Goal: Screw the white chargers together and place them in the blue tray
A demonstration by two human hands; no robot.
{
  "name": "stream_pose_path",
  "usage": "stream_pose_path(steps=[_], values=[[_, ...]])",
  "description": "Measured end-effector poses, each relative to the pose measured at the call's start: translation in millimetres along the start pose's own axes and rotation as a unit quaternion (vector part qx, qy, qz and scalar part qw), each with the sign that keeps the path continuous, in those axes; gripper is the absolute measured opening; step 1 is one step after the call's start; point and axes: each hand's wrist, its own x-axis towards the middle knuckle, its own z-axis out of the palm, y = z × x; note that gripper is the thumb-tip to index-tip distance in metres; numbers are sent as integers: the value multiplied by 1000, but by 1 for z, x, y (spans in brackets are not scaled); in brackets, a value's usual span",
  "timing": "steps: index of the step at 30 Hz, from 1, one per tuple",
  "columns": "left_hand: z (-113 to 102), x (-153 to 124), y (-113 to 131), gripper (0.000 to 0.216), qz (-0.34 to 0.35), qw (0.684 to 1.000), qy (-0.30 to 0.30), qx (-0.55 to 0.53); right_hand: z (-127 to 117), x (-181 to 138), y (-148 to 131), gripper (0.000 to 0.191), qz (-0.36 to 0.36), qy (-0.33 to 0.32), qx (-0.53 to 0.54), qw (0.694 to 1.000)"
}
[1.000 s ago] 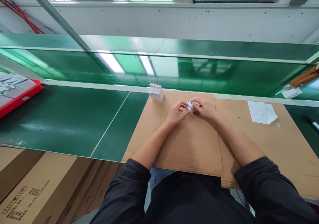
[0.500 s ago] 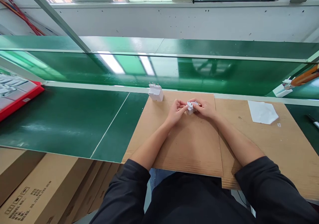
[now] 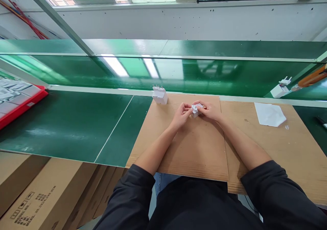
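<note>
Over the cardboard, my left hand (image 3: 183, 114) and my right hand (image 3: 208, 110) meet around a small white box with a plug adapter (image 3: 195, 110) at its top. The fingertips of my left hand pinch its left side. My right hand grips it from the right, with thumb and fingers closed on it; part of it is hidden behind them. Up and to the left of my hands, a second white box with plug adapters (image 3: 159, 94) stands with its metal pins pointing up.
Brown cardboard sheets (image 3: 189, 155) cover the bench, with a white paper (image 3: 270, 115) at right. A red tray (image 3: 22, 108) of white boxes sits left. On the green surface behind stands another white box with a plug (image 3: 281, 88), beside an orange-brown shape (image 3: 311, 77), unclear. Cartons (image 3: 56, 189) lie below.
At far right, the white box with a plug has shifted left, and the orange-brown shape is now apart from its top. My hands keep nearly the same hold.
</note>
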Motion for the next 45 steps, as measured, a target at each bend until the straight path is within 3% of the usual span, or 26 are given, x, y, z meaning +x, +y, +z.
stream_pose_path(steps=[4,8,14,19,22,27,31,36,38,42,45], values=[[-2,-5,6,15,65,986,17,152,2,0,6,34,1,35,1,999],[-6,-9,12,26,163,936,3,311,6,-1,8,30,-6,118,-67,991],[-12,-7,11,17,303,875,29,377,7,0,9,30,-16,143,-89,986],[-16,-7,14,13,400,834,-2,380,8,0,9,30,-19,144,-87,986],[-16,-8,17,14,382,850,-10,364,8,-1,9,30,-17,143,-86,986],[-17,-8,18,21,280,886,27,369,8,-2,7,30,-9,140,-91,986],[-18,-7,16,37,269,878,-25,396,9,-2,7,30,-14,148,-92,985],[-17,-9,20,24,297,863,-46,406,10,-1,9,31,-10,154,-92,984],[-16,-9,22,20,297,863,-38,406,10,-1,10,32,-8,156,-88,984],[-16,-9,21,23,253,877,34,407,10,-2,11,33,-6,159,-85,984],[-17,-8,19,36,241,873,18,423,9,-2,11,33,-12,154,-88,984]])
